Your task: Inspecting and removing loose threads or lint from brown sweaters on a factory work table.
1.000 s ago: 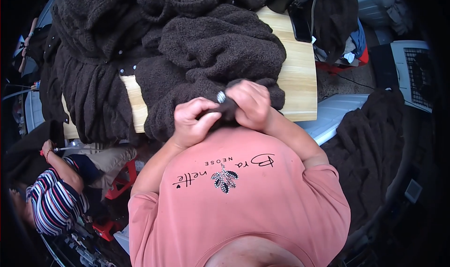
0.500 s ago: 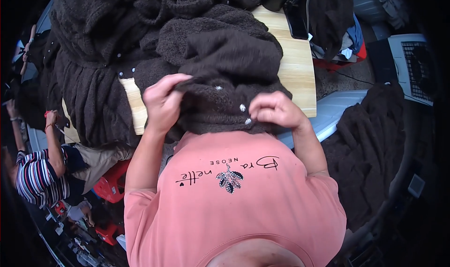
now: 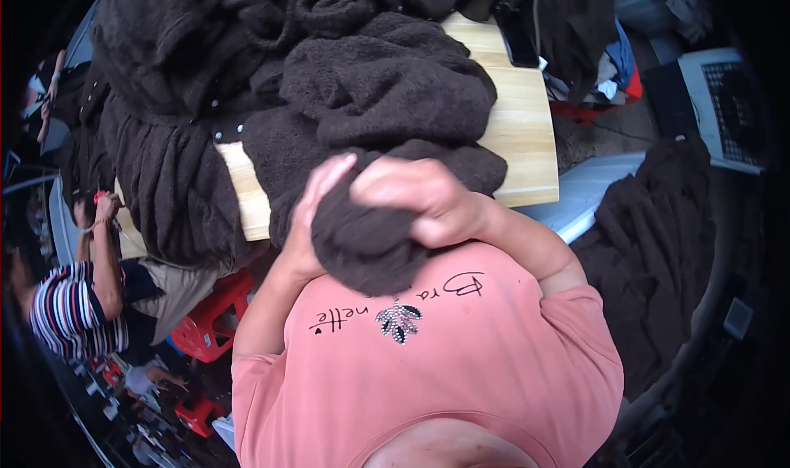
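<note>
A dark brown fuzzy knit cardigan (image 3: 366,242) is bunched up in front of my chest, with more of it lying over the table edge. My left hand (image 3: 311,213) holds the bunch from its left side, fingers pointing up along the fabric. Across its top, my right hand (image 3: 415,196) has curled fingers closed on the knit, slightly smeared by motion. The buttons of this part do not show. Beyond my hands lies a thick rolled fold of the same dark knit (image 3: 395,81).
Heaped dark knitwear (image 3: 164,155) covers the table's left and back. Bare wood (image 3: 527,139) shows on the right, with a black phone (image 3: 520,40) near its far edge. More dark knit (image 3: 650,262) hangs at right. A person in a striped shirt (image 3: 78,312) works at left near a red stool (image 3: 210,320).
My right hand has moved left and up, close to my left hand. The cardigan's front edge has been lifted and bunched toward my chest, and its shiny buttons have gone out of sight.
</note>
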Tool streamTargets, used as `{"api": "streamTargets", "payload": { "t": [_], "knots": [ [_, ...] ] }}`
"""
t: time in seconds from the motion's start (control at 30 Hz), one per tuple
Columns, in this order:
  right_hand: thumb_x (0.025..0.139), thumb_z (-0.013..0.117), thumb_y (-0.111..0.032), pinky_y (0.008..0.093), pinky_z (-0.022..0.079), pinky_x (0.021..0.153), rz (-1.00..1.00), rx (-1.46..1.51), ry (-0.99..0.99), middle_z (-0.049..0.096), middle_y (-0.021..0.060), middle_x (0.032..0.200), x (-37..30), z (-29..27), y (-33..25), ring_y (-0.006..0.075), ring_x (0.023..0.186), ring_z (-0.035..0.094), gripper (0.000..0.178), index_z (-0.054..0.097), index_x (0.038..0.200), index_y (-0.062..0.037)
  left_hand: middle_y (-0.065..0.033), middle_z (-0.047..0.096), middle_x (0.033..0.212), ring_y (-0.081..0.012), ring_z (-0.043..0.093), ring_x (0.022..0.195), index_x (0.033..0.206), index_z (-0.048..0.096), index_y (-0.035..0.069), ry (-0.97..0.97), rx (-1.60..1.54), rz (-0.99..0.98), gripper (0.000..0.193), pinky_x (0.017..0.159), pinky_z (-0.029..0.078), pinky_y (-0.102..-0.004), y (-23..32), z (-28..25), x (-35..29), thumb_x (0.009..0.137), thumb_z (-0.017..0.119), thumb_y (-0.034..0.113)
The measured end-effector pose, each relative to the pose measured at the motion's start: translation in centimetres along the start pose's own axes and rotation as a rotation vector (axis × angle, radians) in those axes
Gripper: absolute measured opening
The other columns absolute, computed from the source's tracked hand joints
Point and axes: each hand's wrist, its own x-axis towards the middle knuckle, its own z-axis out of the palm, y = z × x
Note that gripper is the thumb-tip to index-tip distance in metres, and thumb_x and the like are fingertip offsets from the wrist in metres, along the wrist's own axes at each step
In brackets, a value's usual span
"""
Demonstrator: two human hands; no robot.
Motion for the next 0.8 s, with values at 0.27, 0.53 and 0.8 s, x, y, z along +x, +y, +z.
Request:
{"api": "streamTargets", "payload": {
  "t": [0.27, 0.53, 0.8],
  "knots": [
    [0.078, 0.062, -0.034, 0.0419, 0.037, 0.090, 0.499, -0.810, 0.049, 0.051, 0.0152, 0.113, -4.1, -2.6, 4.4, 0.0318, 0.105, 0.048, 0.050, 0.051, 0.115, -0.0023, -0.0114, 0.048, 0.122, -0.0243, 0.046, 0.114, 0.124, 0.043, 0.003, -0.132, -0.442, -0.227, 0.041, 0.092, 0.041, -0.0369, -17.3, -15.3, -6.2, 0.090, 0.042, 0.025],
    [0.064, 0.067, -0.017, 0.0428, 0.040, 0.083, 0.973, -1.134, 0.404, 0.054, 0.0166, 0.094, -15.9, 2.5, 5.8, 0.0353, 0.094, 0.050, 0.037, 0.055, 0.094, 0.0007, -0.0118, 0.050, 0.120, -0.0257, 0.047, 0.113, 0.124, 0.044, 0.003, -0.375, -0.207, -0.087, 0.042, 0.092, 0.041, -0.0375, -18.9, -26.2, 11.7, 0.089, 0.045, 0.026],
    [0.072, 0.064, -0.023, 0.0457, 0.047, 0.069, 1.083, -0.623, 0.223, 0.062, 0.0178, 0.084, -16.4, 7.8, 0.2, 0.0359, 0.082, 0.059, 0.028, 0.062, 0.091, -0.0032, -0.0123, 0.052, 0.118, -0.0271, 0.049, 0.111, 0.123, 0.045, 0.002, -0.769, -0.285, 0.360, 0.043, 0.093, 0.041, -0.0380, -7.5, 1.2, 42.0, 0.088, 0.048, 0.026]
  ]
}}
